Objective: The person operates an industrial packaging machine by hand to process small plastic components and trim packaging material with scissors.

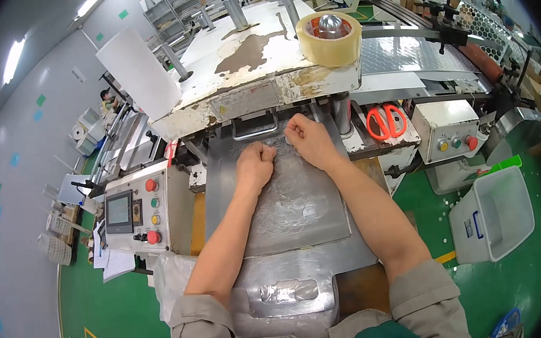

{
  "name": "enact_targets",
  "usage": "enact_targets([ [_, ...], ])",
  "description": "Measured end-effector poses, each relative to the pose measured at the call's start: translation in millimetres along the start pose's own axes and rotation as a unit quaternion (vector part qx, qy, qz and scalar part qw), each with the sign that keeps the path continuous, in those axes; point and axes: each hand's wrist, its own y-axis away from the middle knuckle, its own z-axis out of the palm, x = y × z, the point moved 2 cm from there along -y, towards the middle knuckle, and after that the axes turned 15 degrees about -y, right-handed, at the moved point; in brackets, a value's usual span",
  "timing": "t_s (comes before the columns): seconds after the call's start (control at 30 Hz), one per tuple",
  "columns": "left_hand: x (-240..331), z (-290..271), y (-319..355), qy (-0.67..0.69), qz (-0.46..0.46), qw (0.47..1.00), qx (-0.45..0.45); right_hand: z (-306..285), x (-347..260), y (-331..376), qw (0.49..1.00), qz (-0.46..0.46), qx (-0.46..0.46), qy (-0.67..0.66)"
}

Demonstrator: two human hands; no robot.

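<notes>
Both arms reach forward over a grey metal plate [228, 203] beneath the press head of a machine. My left hand [256, 166] is closed, fingers curled in, close above the plate's far half. Just right of it and slightly farther away, my right hand [311, 141] has thumb and fingers pinched together. Whatever either hand pinches is too small or too clear to make out. Scratched, glossy swirl marks [288, 210] cover the plate's middle. A metal handle [255, 131] lies beyond the hands, and a slotted metal tray front [252, 306] sits nearest my body.
Over the hands juts the chipped white press head [256, 98], with a roll of clear tape [330, 47] on it. A control panel [127, 214] stands left. At right are orange-handled scissors [385, 122], a button box [445, 125] and a plastic bin [519, 209] on the floor.
</notes>
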Motion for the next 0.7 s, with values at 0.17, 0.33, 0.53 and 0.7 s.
enact_targets([
  [0.17, 12.6, -5.2, 3.9, 0.104, -0.032, 0.990, -0.089, -0.3, 3.6, -0.6, 1.000, -0.005, -0.005, -0.012],
  [0.33, 33.4, -4.8, 2.4, 0.302, -0.114, 0.938, -0.125, 1.1, 2.2, -1.3, 0.999, 0.026, -0.006, -0.027],
  [0.53, 32.7, -1.8, -6.1, 0.347, -0.147, 0.916, -0.138, 1.4, 6.9, -1.0, 0.999, 0.029, -0.001, -0.035],
  [0.7, 44.8, -8.6, -11.4, 0.499, -0.124, 0.849, -0.118, 1.3, 6.3, -1.0, 0.999, 0.029, -0.002, -0.033],
])
